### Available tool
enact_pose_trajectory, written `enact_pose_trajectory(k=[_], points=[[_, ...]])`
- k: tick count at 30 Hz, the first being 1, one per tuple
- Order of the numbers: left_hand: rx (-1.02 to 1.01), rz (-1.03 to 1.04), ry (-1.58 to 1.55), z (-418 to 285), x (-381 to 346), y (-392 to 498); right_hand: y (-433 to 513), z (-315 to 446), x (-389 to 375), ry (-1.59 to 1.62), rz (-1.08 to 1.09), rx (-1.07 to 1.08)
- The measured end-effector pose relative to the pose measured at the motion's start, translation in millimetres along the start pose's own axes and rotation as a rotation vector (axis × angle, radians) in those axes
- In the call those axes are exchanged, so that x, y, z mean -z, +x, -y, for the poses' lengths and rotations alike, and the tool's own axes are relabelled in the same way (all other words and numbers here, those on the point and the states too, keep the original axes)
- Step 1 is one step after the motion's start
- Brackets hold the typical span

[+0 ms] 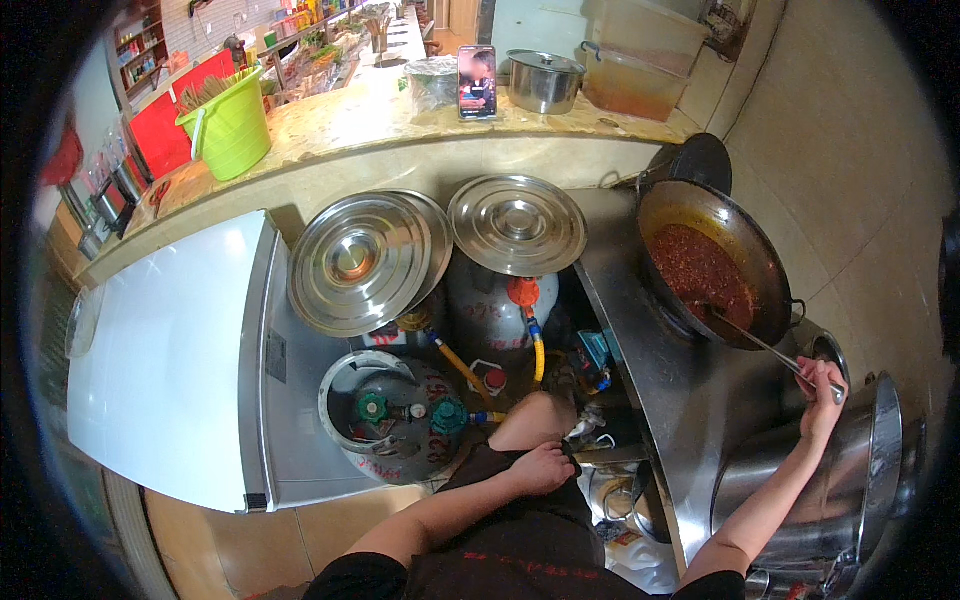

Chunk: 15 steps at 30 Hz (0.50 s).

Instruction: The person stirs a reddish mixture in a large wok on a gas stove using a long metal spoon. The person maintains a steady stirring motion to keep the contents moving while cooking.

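Note:
My right hand [819, 386] grips the metal handle [772, 352] of a long cooking utensil. Its working end is sunk in a reddish-brown, oily sauce with chopped bits [697, 266], so I cannot tell ladle from turner. That sauce lies in the bottom of a large dark wok [765, 255], tilted towards me on the steel stove top [667, 405]. On my thigh, against dark clothing, rests my left hand [541, 469] with its fingers curled; nothing shows in it.
Gas cylinders [420, 382] with yellow hoses stand before my knees, beneath steel lids [352, 259]. A white chest freezer [165, 360] is at left. A tall steel pot [795, 450] stands beside my right forearm. The stone counter [330, 131] holds a green bucket [236, 131] and a propped phone [477, 82].

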<state>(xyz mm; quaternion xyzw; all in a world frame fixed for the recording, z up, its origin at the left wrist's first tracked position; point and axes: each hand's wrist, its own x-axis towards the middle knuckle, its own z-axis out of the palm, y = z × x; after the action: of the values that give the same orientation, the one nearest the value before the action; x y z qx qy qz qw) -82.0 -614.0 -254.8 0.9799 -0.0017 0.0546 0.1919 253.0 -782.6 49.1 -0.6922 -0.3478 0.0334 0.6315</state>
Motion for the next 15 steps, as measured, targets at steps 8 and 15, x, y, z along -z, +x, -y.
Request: enact_pose_trajectory(k=[8,15], points=[[-0.059,-0.147,0.014,4,-11,0,16,-42,-37,0.026,-0.089,0.018],[-0.057,-0.146,-0.014,5,-9,1,47,-118,-82,0.029,-0.205,0.067]])
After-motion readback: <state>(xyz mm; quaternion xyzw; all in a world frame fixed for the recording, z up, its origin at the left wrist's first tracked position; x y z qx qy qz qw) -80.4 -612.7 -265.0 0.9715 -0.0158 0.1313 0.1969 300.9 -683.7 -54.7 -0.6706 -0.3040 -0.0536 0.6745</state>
